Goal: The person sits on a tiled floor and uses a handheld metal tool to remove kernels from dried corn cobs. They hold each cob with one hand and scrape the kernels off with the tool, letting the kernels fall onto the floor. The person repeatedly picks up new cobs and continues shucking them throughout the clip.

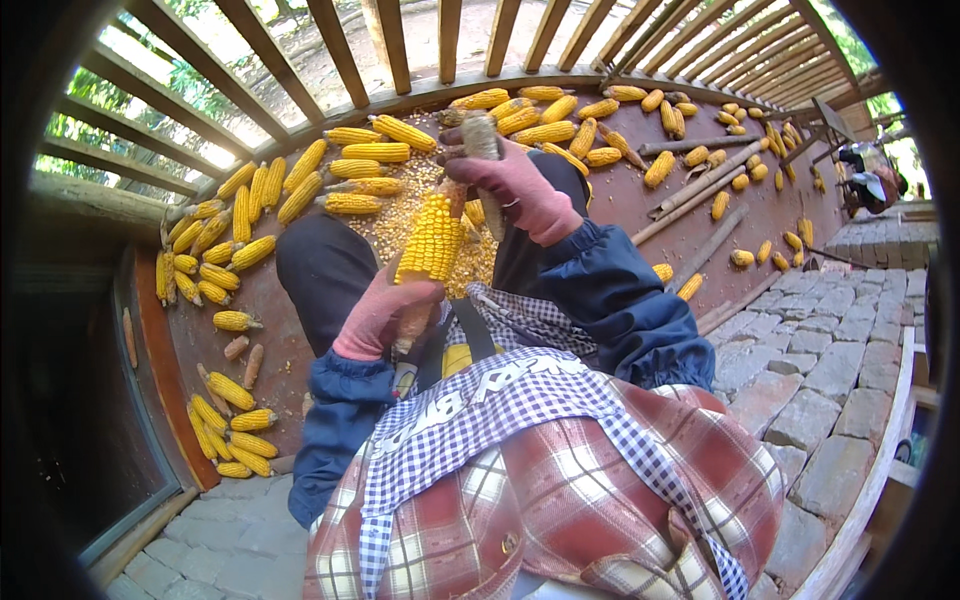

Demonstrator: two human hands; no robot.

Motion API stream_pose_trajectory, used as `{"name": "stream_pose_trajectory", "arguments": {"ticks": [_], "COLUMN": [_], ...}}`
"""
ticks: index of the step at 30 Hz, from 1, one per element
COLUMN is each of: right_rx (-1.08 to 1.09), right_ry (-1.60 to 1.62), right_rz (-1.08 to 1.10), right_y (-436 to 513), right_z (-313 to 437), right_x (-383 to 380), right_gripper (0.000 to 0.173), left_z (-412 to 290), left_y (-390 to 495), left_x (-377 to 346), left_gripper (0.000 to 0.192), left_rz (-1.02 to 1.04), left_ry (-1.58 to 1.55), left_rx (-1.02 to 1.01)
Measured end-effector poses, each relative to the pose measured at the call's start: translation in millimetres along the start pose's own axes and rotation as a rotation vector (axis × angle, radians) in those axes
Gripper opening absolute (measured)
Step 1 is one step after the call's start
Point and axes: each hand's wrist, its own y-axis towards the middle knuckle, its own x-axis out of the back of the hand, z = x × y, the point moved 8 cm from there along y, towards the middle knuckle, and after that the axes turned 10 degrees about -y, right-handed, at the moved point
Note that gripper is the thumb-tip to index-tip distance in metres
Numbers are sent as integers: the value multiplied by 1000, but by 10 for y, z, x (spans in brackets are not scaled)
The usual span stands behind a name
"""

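My left hand (394, 311), in a pink glove, grips the lower end of a partly shelled corn cob (431, 236); yellow kernels cover its middle, and both ends are stripped. My right hand (517, 180), in a pink glove with dark fingers, holds a bare grey-brown cob (481, 146) upright against the palm, its fingers by the upper stripped end of the corn. Whether those fingers touch the corn is hard to tell. Loose kernels (405, 184) lie heaped on the reddish surface between my knees, below both hands.
Whole yellow corn cobs (375, 152) lie in an arc along the slatted wooden railing (448, 41) and to the left. Bamboo poles (705, 180) lie at right, near more cobs. Stone paving (810, 367) borders the reddish floor. A person (874, 180) is at the far right, beside a wooden chair (829, 124).
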Motion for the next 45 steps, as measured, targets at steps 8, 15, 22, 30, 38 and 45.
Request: {"name": "stream_pose_trajectory", "arguments": {"ticks": [8, 15, 22, 30, 38, 45], "right_rx": [-44, 257, -226, 169, -76, 342], "right_ry": [-267, -873, -59, -526, -374, -1105], "right_rz": [-120, -296, 37, -287, -39, 164], "right_y": [-55, 95, 178, 131, 157, -63], "right_z": [-369, -525, -643, -640, -630, -272], "right_x": [-361, -229, -335, -156, -156, -706], "right_gripper": [31, 34, 29, 35, 44, 56], "left_z": [122, 557, 427, 561, 443, 482], "left_y": [194, 190, 149, 52, 119, 131], "left_x": [318, 496, 503, 292, 420, 479], "left_gripper": [57, 38, 46, 32, 36, 41], "left_rz": [-382, -123, -148, -78, -125, -127], "left_ry": [793, 73, 47, -175, -234, -5], "left_rx": [-445, 31, -147, 184, 14, 23]}}
